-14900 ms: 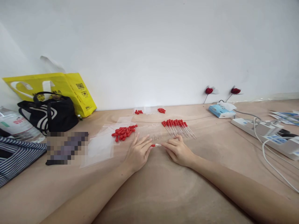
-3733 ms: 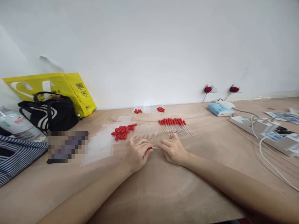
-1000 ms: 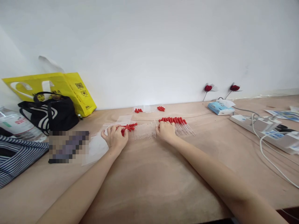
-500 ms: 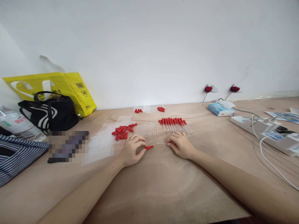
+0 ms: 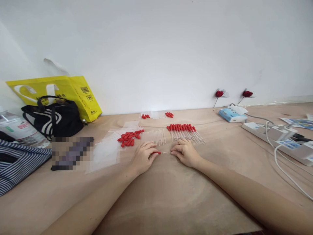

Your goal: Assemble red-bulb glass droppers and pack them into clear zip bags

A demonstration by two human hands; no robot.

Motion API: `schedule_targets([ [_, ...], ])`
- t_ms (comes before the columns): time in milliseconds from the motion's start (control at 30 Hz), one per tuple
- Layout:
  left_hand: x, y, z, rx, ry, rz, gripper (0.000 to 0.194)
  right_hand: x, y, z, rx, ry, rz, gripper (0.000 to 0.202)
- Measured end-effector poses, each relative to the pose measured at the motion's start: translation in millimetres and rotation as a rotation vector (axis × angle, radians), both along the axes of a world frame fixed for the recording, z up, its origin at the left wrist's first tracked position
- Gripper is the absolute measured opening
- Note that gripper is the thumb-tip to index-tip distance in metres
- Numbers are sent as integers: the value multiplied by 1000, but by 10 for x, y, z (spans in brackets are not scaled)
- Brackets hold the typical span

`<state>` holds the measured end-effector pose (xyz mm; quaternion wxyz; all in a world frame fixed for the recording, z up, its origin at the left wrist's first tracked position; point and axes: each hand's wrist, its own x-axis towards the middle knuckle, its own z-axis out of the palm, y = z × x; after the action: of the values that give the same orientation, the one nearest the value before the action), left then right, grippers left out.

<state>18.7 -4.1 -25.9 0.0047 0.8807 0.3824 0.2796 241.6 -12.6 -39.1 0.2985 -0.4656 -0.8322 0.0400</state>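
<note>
Between thumb and fingers, my left hand (image 5: 146, 156) pinches a red rubber bulb (image 5: 158, 152), whose end points right. My right hand (image 5: 186, 153) grips a thin clear tube (image 5: 167, 152) lying level, its free end close to the bulb but apart from it. Behind my left hand lies a pile of loose red bulbs (image 5: 127, 138). Beside it is a row of clear tubes (image 5: 158, 136). Behind my right hand, several tubes fitted with red bulbs (image 5: 182, 128) lie side by side, bulbs toward the wall.
Clear plastic bags (image 5: 105, 155) lie left of the pile. Further left are a black bag (image 5: 63, 119), a yellow bag (image 5: 90, 98) and a large bottle (image 5: 22, 130). At the right are a tissue pack (image 5: 231, 115) and a power strip (image 5: 259, 130) with cables. More bulbs (image 5: 169, 115) lie near the wall.
My left hand has closed more around the red bulb, covering more of it and turning it level. The bulb and the tube in my right hand are now nearer each other.
</note>
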Motion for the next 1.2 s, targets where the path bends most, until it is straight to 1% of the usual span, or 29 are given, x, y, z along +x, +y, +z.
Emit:
schedule_targets([
  [67,7,-16,20,15,-14,-2,16,-17,-20,13,29,-15,-19,12],
  [167,13,-48,38,47,-8,39,14,-45,-70,45,63,-29,-44,13],
  [333,23,-80,49,62,20,73,14,-114,-131,78,80,-15,-57,14],
  [567,39,-104,69,65,5,63,15,-157,-151,85,103,-19,-27,13],
  [733,47,-101,66,77,-29,54,18,-187,-172,80,142,-60,46,15],
  [900,67,-117,94,106,-79,60,19,-212,-173,65,175,-45,85,17],
  [1000,73,-141,103,145,-87,38,18,-199,-167,66,202,-30,128,18],
  [1100,72,-174,104,180,-71,-19,17,-171,-162,79,244,-50,178,18],
  [1200,73,-209,108,195,-25,-78,16,-144,-164,97,286,-100,201,20],
])
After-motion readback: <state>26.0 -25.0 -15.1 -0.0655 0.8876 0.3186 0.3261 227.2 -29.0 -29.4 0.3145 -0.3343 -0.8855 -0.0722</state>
